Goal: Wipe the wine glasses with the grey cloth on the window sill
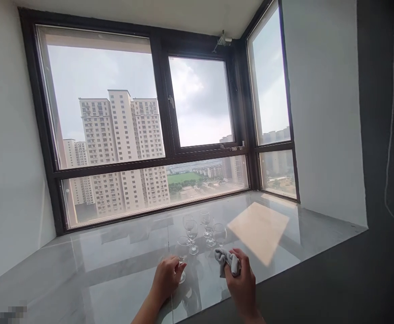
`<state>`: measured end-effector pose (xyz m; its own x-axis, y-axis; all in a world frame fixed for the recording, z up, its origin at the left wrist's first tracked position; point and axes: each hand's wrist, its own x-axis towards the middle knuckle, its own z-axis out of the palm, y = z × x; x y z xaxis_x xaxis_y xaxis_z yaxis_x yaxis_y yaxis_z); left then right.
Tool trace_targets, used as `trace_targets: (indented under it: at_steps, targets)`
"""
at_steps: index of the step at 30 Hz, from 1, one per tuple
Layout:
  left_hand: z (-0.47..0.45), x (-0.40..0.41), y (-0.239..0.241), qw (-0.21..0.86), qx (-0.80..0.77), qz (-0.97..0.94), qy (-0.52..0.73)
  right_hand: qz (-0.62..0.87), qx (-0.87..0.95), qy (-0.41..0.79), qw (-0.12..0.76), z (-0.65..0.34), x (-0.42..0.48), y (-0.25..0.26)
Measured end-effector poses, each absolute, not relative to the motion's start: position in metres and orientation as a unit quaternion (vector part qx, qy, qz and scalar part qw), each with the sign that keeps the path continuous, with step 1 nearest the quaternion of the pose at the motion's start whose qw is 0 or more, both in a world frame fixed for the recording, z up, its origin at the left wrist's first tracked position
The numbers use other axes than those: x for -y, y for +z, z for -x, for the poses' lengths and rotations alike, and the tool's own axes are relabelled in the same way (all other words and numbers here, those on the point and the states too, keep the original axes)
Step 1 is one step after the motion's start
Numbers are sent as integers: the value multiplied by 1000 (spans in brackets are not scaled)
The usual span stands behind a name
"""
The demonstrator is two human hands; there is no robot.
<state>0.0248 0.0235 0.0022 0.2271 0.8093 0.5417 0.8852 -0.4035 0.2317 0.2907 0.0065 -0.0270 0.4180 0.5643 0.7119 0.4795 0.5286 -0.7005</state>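
Observation:
My left hand (168, 274) has its fingers closed around the stem of a clear stemmed glass (182, 243), which stands upright with its foot on the sill. In my right hand (242, 281) is a bunched grey cloth (227, 262), held beside the glasses and apart from the one in my left hand. Just beyond both hands, several more clear stemmed glasses stand in a loose group, among them a nearer glass (191, 230), a farther glass (205, 218) and one on the right (220, 233). The cloth hides the lower part of the right one.
The glossy grey stone window sill (123, 270) ends at a front edge near my right wrist. Behind it rises a dark-framed window (107, 171) with tall buildings outside. A bright sunlit patch (261, 229) lies right of the glasses. White walls (325, 112) flank the sill.

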Motion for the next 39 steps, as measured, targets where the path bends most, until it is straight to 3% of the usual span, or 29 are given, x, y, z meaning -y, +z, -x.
trace_targets:
  at_steps: [3, 9, 12, 19, 25, 32, 39]
  targets:
    - [-25, -25, 2, 44, 549, 780, -298, 572, 456, -9, 682, -332, -23, -20]
    - [-26, -27, -1, 6, 566, 773, -287, 702, 520, 12, 487, -373, -53, -14]
    - [-25, -29, -2, -21, 564, 777, -279, 716, 541, 2, 441, -372, -55, -18]
    - [-40, -36, 5, -146, 567, 775, -235, 708, 550, -25, 443, -370, -56, -20]
    - [-94, -35, 9, -185, 553, 779, -231, 714, 552, -16, 431, -370, -56, -20]
    - [-96, -46, 2, -158, 575, 772, -221, 709, 553, -24, 437, -372, -57, -23]
    - [28, -68, 9, -44, 680, 703, -203, 705, 552, -19, 444, -372, -56, -22]
